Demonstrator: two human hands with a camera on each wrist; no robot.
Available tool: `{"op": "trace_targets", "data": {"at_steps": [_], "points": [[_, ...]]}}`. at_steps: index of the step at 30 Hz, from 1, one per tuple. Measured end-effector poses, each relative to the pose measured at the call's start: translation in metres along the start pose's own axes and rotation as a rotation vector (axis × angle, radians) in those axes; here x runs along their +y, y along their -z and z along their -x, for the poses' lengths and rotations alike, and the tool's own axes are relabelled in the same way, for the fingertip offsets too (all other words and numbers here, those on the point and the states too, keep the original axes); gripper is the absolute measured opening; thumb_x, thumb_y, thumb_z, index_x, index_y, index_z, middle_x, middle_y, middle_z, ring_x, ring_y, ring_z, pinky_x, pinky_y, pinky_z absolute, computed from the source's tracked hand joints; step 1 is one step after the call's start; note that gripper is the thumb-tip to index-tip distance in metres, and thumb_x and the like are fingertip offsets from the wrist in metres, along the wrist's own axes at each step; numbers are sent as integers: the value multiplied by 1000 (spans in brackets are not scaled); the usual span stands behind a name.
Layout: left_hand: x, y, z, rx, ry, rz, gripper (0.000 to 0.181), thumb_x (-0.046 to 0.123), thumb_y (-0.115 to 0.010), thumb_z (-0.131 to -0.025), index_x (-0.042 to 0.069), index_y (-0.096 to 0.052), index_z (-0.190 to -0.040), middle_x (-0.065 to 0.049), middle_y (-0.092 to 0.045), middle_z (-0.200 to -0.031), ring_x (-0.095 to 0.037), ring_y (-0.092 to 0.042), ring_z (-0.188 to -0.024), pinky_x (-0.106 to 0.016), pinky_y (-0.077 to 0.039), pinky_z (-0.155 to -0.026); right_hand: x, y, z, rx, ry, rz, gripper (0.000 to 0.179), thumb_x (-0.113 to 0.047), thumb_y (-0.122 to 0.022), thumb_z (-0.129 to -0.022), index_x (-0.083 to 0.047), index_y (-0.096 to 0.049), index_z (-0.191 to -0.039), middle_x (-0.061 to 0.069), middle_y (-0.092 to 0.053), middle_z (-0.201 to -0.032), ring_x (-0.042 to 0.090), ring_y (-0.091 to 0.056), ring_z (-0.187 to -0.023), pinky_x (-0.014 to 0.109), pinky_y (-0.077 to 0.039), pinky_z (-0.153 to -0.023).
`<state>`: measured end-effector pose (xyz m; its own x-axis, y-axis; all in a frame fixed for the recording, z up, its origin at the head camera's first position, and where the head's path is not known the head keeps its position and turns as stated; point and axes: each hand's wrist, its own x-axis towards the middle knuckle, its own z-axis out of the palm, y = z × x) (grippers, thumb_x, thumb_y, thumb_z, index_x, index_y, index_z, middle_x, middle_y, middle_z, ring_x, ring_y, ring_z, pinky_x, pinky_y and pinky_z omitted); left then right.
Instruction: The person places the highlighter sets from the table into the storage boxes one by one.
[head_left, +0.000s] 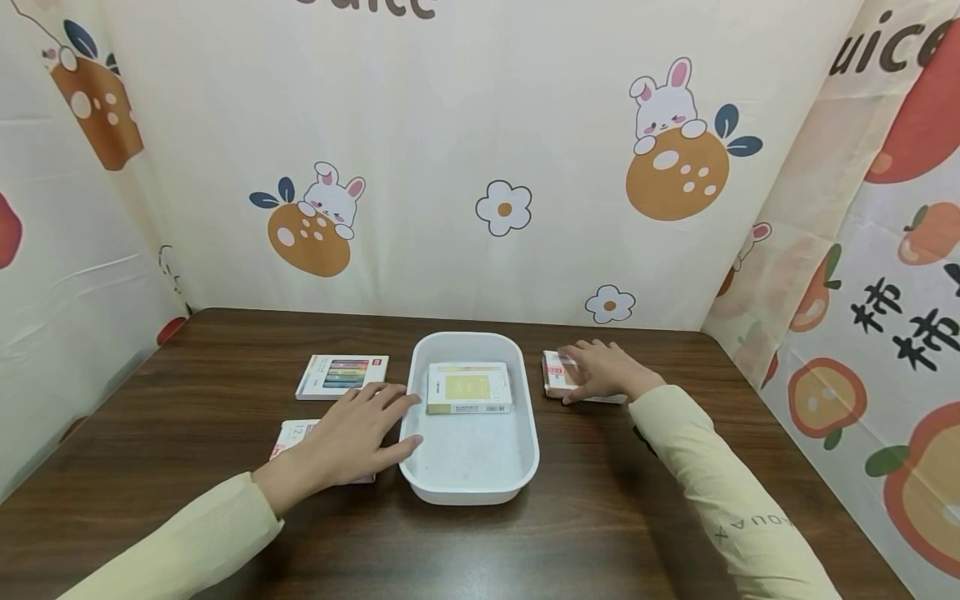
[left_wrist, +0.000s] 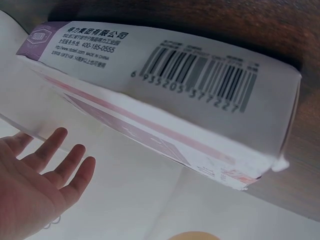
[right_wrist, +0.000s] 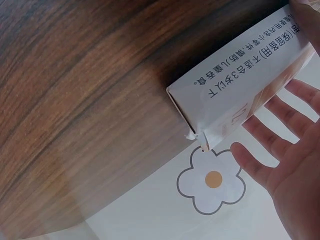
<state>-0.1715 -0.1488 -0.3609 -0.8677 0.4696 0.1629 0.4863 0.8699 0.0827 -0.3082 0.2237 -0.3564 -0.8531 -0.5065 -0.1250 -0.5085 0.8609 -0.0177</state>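
A white plastic basin (head_left: 468, 462) stands mid-table with a pale yellow-green box (head_left: 469, 388) lying flat inside. My left hand (head_left: 352, 435) is at the basin's left rim, fingers spread and loosely extended, holding nothing. Partly hidden under that arm lies a white and purple box (left_wrist: 165, 75), its barcode side large in the left wrist view. Over at the right, my right hand (head_left: 606, 372) reaches across a small white box (right_wrist: 240, 75) on the table. Its thumb is at the box's near side, and the other fingers stretch over the top without curling round it.
A flat white box with a picture of coloured sticks (head_left: 342, 377) lies left of the basin. The dark wooden table (head_left: 480, 550) meets a printed curtain (head_left: 420, 250) at the back, and more printed cloth (head_left: 847, 333) hangs along both sides.
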Motion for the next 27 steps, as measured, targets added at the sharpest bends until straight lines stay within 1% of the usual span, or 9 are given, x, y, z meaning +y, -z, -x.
{"op": "trace_targets", "data": {"at_steps": [5,15,22,27], "points": [[0,0,0,2,-1,0,59,58,-45,-86,20,-48,-131,-6,-49,-131,-29,-45,-120,-53,-35,-98,-1,6,1,18,7,2,87,-55,-73,-66,-9,-43,-134,17,-49,-129,41,-45,-117,63,-30,-96],[0,0,0,8,-7,-2,59,58,-45,-86,20,-48,-131,-6,-50,-130,-29,-45,-120,-53,-35,-98,-1,16,2,46,28,31,85,-56,-72,-65,-11,-45,-132,15,-51,-126,38,-47,-114,60,-34,-94],[0,1,0,10,-6,6,58,58,-46,-86,20,-49,-130,-6,-50,-131,-29,-45,-120,-53,-35,-98,-8,30,5,76,45,59,84,-54,-73,-66,-9,-46,-132,16,-52,-128,38,-48,-114,59,-35,-93],[0,0,0,20,-13,5,58,57,-47,-86,19,-50,-130,-6,-51,-130,-27,-46,-120,-52,-35,-98,-14,40,7,63,34,82,84,-56,-72,-67,-12,-45,-133,13,-52,-127,35,-51,-110,56,-38,-91]]}}
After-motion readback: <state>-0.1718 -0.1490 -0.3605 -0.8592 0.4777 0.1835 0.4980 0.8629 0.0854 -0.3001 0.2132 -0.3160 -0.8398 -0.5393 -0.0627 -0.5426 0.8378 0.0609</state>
